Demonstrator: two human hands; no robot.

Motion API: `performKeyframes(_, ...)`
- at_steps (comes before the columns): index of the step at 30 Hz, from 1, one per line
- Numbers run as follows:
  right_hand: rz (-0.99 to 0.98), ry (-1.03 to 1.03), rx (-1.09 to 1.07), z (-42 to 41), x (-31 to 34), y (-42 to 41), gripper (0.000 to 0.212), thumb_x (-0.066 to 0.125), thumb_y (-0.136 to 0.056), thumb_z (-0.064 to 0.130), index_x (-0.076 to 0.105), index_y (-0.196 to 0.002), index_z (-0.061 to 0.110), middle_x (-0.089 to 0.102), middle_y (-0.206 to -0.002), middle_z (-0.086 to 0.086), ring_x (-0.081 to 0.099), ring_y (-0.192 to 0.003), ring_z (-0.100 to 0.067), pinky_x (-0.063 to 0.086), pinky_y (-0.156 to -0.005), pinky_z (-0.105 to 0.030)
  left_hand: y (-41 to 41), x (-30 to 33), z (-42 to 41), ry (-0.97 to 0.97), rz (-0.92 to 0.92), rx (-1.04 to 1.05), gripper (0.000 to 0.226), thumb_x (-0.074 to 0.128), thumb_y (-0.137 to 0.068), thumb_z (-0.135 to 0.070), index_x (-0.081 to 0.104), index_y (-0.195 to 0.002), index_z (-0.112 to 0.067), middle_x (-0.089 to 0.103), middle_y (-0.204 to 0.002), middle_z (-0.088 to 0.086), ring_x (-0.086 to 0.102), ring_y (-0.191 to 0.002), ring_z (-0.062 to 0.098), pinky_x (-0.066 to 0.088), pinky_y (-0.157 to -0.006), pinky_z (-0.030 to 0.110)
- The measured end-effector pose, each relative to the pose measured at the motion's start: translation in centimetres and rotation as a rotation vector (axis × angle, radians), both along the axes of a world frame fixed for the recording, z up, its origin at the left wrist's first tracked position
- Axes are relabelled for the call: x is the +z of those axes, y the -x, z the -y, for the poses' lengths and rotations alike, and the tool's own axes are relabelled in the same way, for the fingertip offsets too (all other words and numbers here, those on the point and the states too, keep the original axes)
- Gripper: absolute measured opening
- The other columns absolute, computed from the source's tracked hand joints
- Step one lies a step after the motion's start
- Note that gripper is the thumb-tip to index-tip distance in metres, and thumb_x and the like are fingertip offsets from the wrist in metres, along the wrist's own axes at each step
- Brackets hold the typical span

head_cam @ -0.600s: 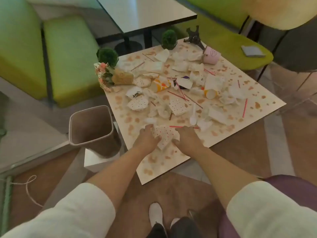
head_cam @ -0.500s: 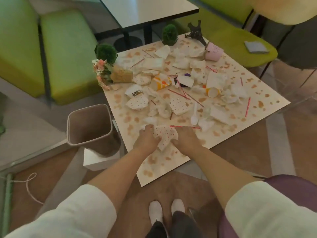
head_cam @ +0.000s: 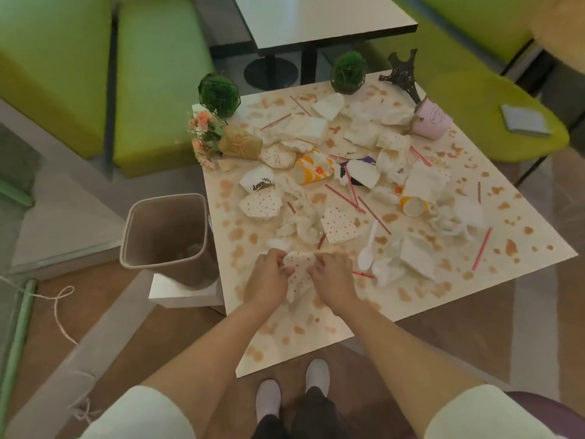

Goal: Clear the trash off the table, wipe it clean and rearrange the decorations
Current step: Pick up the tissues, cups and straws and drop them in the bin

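Stained table (head_cam: pixel 316 324) under napkins (head_cam: pixel 418 258), straws (head_cam: pixel 481 248)

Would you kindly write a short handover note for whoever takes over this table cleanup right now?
Left hand and right hand both grip one polka-dot napkin at the table's near edge.
Bin stands left of the table, holding a little trash.
Done: almost nothing.
Left: bin the napkins, cups, red straws and the plastic spoon; wipe the brown stains; rearrange the two green plant balls, flower bouquet, Eiffel Tower model and pink pot.
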State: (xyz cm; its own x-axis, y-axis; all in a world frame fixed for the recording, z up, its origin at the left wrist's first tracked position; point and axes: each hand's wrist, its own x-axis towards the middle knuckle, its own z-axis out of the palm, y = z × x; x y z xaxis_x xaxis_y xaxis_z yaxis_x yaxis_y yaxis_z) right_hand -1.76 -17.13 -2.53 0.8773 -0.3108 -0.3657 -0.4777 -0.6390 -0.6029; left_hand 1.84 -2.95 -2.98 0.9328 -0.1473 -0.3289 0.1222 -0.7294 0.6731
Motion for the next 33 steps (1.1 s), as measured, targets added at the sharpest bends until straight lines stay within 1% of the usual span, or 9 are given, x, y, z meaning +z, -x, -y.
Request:
performKeyframes(4, 0.106, -0.234, -0.034, 0.2, 2.1, -0.8, 0.014, 0.063, -0.093, 0.023, 0.070, -0.102, 0.015, 0.060, -0.096, 0.004, 0.043, -0.103, -0.012, 0.037, -0.080, -0.024, -0.6, 0.9, -0.7, 0.096, 0.042, 0.103, 0.020, 0.054, -0.098, -0.023, 0.052, -0.117, -0.027, 0.053, -0.114, -0.003, 0.056, -0.096, 0.011, 0.049, -0.082, 0.032)
performKeyframes(7, 0.179, -0.325, -0.028, -0.8, 3.6, -2.2, 0.005, 0.069, -0.089, 0.019, 0.072, -0.092, 0.018, 0.065, -0.087, 0.007, 0.056, -0.081, -0.008, 0.038, -0.067, -0.014, -1.2, 2.2, -1.8, 0.220, 0.065, 0.221, 0.025, 0.054, -0.098, -0.022, 0.053, -0.123, -0.026, 0.056, -0.112, -0.007, 0.055, -0.094, 0.006, 0.043, -0.073, 0.016)
performKeyframes(11, 0.172, -0.446, -0.037, -3.4, 5.0, -4.8, 0.002, 0.071, -0.088, 0.020, 0.072, -0.089, 0.021, 0.069, -0.087, 0.005, 0.058, -0.075, -0.007, 0.042, -0.068, -0.018, -2.4, 3.5, -4.8, 0.361, 0.026, 0.394, 0.028, 0.060, -0.096, -0.032, 0.052, -0.122, -0.031, 0.057, -0.103, -0.015, 0.054, -0.089, -0.003, 0.043, -0.067, 0.015)
performKeyframes(15, 0.186, -0.462, 0.004, -7.0, 5.2, -8.0, 0.002, 0.071, -0.087, 0.018, 0.072, -0.088, 0.019, 0.068, -0.082, 0.008, 0.059, -0.074, -0.006, 0.046, -0.069, -0.019, -4.1, 3.3, -9.0, 0.330, -0.009, 0.451, 0.033, 0.064, -0.093, -0.028, 0.055, -0.124, -0.023, 0.059, -0.102, -0.016, 0.056, -0.090, 0.000, 0.045, -0.072, 0.020)
performKeyframes(19, 0.118, -0.483, 0.006, -11.0, 4.1, -11.0, 0.020, 0.064, -0.093, 0.011, 0.072, -0.111, 0.011, 0.069, -0.095, 0.002, 0.062, -0.085, -0.013, 0.055, -0.082, -0.034, -6.1, 3.2, -13.3, 0.311, 0.017, 0.533, 0.025, 0.069, -0.090, -0.024, 0.058, -0.112, -0.024, 0.062, -0.096, -0.016, 0.060, -0.090, 0.003, 0.051, -0.073, 0.022)
performKeyframes(21, 0.102, -0.488, -0.020, -12.7, 3.6, -12.1, 0.025, 0.058, -0.096, 0.009, 0.070, -0.117, 0.016, 0.068, -0.103, -0.001, 0.063, -0.092, -0.018, 0.051, -0.078, -0.026, -7.5, 3.2, -15.7, 0.305, 0.041, 0.579, 0.022, 0.072, -0.087, -0.024, 0.059, -0.106, -0.026, 0.065, -0.096, -0.012, 0.064, -0.090, 0.008, 0.055, -0.076, 0.027)
performKeyframes(24, 0.105, -0.482, -0.033, -14.7, 3.0, -13.5, 0.023, 0.056, -0.095, 0.012, 0.069, -0.110, 0.025, 0.066, -0.100, 0.000, 0.063, -0.089, -0.020, 0.048, -0.076, -0.024, -10.0, 3.3, -19.0, 0.228, 0.046, 0.624, 0.018, 0.071, -0.087, -0.026, 0.059, -0.100, -0.029, 0.064, -0.092, -0.007, 0.064, -0.086, 0.014, 0.054, -0.076, 0.032)
performKeyframes(28, 0.078, -0.463, -0.093, -16.7, 1.9, -14.7, 0.025, 0.057, -0.091, 0.018, 0.066, -0.089, 0.041, 0.066, -0.096, 0.005, 0.064, -0.089, -0.022, 0.055, -0.086, -0.042, -13.0, 1.8, -22.3, 0.071, -0.025, 0.586, 0.020, 0.068, -0.090, -0.026, 0.059, -0.108, -0.023, 0.063, -0.092, -0.005, 0.062, -0.085, 0.015, 0.052, -0.071, 0.030)
performKeyframes(33, 0.066, -0.512, -0.186, -17.6, 0.8, -15.5, 0.026, 0.054, -0.090, 0.009, 0.068, -0.092, 0.031, 0.064, -0.088, -0.003, 0.060, -0.071, -0.019, 0.054, -0.080, -0.044, -15.3, -0.8, -23.8, -0.010, -0.149, 0.489, 0.029, 0.061, -0.094, -0.026, 0.058, -0.121, -0.018, 0.064, -0.107, -0.003, 0.058, -0.094, 0.014, 0.050, -0.082, 0.030)
